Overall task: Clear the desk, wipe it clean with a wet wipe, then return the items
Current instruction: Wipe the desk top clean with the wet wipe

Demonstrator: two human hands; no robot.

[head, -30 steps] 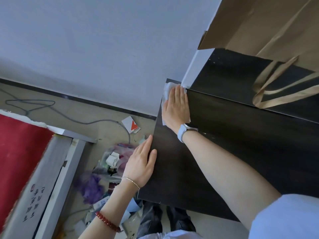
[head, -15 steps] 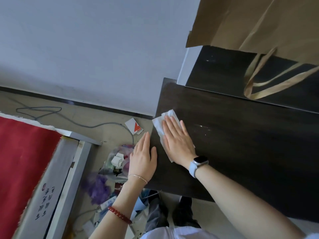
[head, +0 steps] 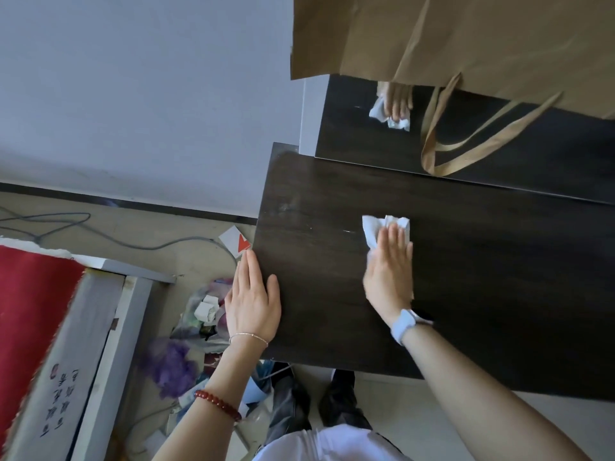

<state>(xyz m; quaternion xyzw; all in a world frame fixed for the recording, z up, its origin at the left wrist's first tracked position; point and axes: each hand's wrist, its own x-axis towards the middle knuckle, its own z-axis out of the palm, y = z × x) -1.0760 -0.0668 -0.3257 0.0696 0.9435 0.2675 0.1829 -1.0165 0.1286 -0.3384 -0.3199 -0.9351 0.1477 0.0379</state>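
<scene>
**Wiping pass, centre of the desk**

Wet wipe sits bunched under my right hand near the middle of the frame, on the dark desk. My right fingers lie flat and close together, pressing the wipe down rather than pinching it; its crumpled white edge shows beyond my fingertips. My left hand rests at lower centre-left, fingers straight and together with the thumb spread, palm on the desk's left edge, holding nothing.

Procedure, as I judge it: keep the palm flat so pressure spreads across the whole wipe. Work in overlapping strokes. Re-fold the wipe when it bunches, since a wad cleans only a narrow track. Brace with the left hand throughout.

Materials: the desk is a matte, dark wood-grain board with square edges and faint pale marks left of the wipe. A glossy dark panel behind it mirrors my hand. Upper right, a brown paper bag hangs creased, its flat handles looping down.
</scene>
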